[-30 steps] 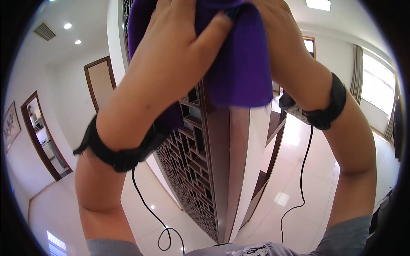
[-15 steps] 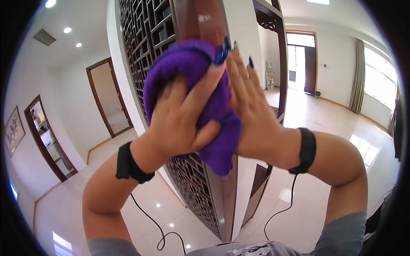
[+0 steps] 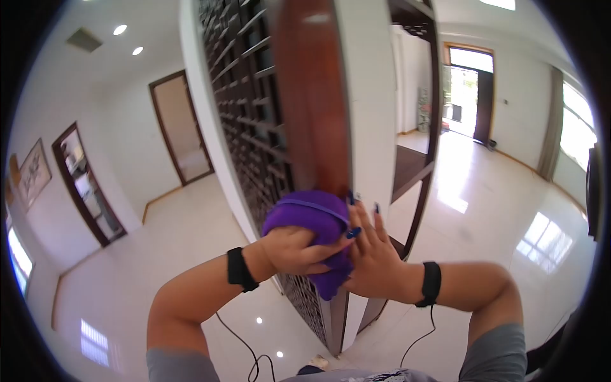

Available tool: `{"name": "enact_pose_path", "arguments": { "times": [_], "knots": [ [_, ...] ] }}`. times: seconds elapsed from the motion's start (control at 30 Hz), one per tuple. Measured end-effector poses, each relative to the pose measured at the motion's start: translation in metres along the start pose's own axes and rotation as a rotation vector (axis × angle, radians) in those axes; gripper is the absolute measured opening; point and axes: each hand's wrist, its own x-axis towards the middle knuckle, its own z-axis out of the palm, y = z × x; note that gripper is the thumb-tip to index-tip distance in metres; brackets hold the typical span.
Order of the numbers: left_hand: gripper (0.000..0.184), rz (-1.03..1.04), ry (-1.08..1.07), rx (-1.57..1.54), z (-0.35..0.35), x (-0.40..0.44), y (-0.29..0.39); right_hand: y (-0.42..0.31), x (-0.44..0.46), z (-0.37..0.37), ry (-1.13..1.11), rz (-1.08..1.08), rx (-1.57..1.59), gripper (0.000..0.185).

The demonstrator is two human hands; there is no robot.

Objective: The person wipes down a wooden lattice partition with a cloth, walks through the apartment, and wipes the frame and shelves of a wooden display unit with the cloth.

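A bunched purple cloth (image 3: 309, 213) lies against the reddish-brown wooden post (image 3: 313, 108), low on its visible face. My left hand (image 3: 296, 250) is closed on the cloth and presses it to the post beside the dark lattice panel (image 3: 245, 95). Just to the right, my right hand (image 3: 374, 260) rests with straight fingers along the white edge (image 3: 372, 114) of the partition. Its palm side touches the cloth's right border, and the blue nails point up. Each wrist wears a black strap with a cable.
Dark shelving (image 3: 414, 169) adjoins the partition's right side. Glossy tiled floor (image 3: 458, 216) spreads on both sides. Thin black cables (image 3: 245, 344) hang from the wrists. Doorways (image 3: 181, 127) stand at left, an open door (image 3: 468, 102) and a curtained window at right.
Both hands and the purple cloth have moved down the post from high up, exposing more of its reddish-brown face. My right hand's fingers now show beside the cloth.
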Motion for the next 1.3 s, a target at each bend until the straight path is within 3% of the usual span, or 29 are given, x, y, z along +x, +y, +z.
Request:
{"name": "enact_pose_path", "arguments": {
  "times": [0.13,0.23,0.3,0.37,0.4,0.5,0.57,0.67,0.73,0.83,0.97,1.03,1.13,1.23,1.3],
  "knots": [
    [0.046,0.070,0.062,0.053,0.027,-0.030,0.010,-0.007,-0.033,0.018,-0.128,0.132,0.156,0.078],
    [0.051,-0.273,0.188,0.025,0.037,-0.071,0.040,-0.013,-0.072,0.031,0.106,0.143,0.367,0.084],
    [0.057,-0.841,0.352,0.081,0.046,-0.106,0.056,-0.025,-0.082,0.033,0.179,0.193,0.433,0.076],
    [0.061,-0.976,0.484,0.061,0.039,-0.116,0.046,-0.028,-0.092,0.045,0.236,0.213,0.497,0.073],
    [0.061,-0.886,0.466,0.085,0.037,-0.123,0.040,-0.032,-0.088,0.047,0.337,0.218,0.439,0.061],
    [0.060,-0.559,0.358,0.079,0.039,-0.124,0.024,-0.031,-0.078,0.059,0.356,0.185,0.622,0.048],
    [0.059,-0.523,0.362,-0.054,0.048,-0.113,0.023,-0.036,-0.057,0.051,0.201,0.224,0.685,0.028],
    [0.058,-0.513,0.271,-0.249,0.068,-0.106,0.031,-0.043,-0.044,0.054,0.051,0.217,0.769,0.017],
    [0.058,-0.551,0.303,-0.203,0.081,-0.099,0.046,-0.044,-0.043,0.067,0.011,0.210,0.798,0.015],
    [0.052,-0.497,0.326,-0.255,0.117,-0.121,0.066,-0.046,-0.043,0.082,-0.167,0.305,0.647,0.028],
    [0.047,-0.249,0.326,-0.213,0.160,-0.170,0.069,-0.049,-0.046,0.100,-0.431,0.395,0.606,0.053],
    [0.045,-0.250,0.359,-0.217,0.171,-0.183,0.073,-0.056,-0.046,0.106,-0.544,0.485,0.636,0.060],
    [0.041,-0.225,0.388,-0.205,0.192,-0.204,0.079,-0.059,-0.029,0.100,-0.868,0.523,0.551,0.054],
    [0.039,-0.193,0.414,-0.250,0.198,-0.207,0.073,-0.064,-0.022,0.098,-0.764,0.652,0.625,0.059],
    [0.038,-0.173,0.384,-0.216,0.206,-0.215,0.073,-0.065,-0.016,0.096,-0.859,0.732,0.618,0.057]
  ]
}}
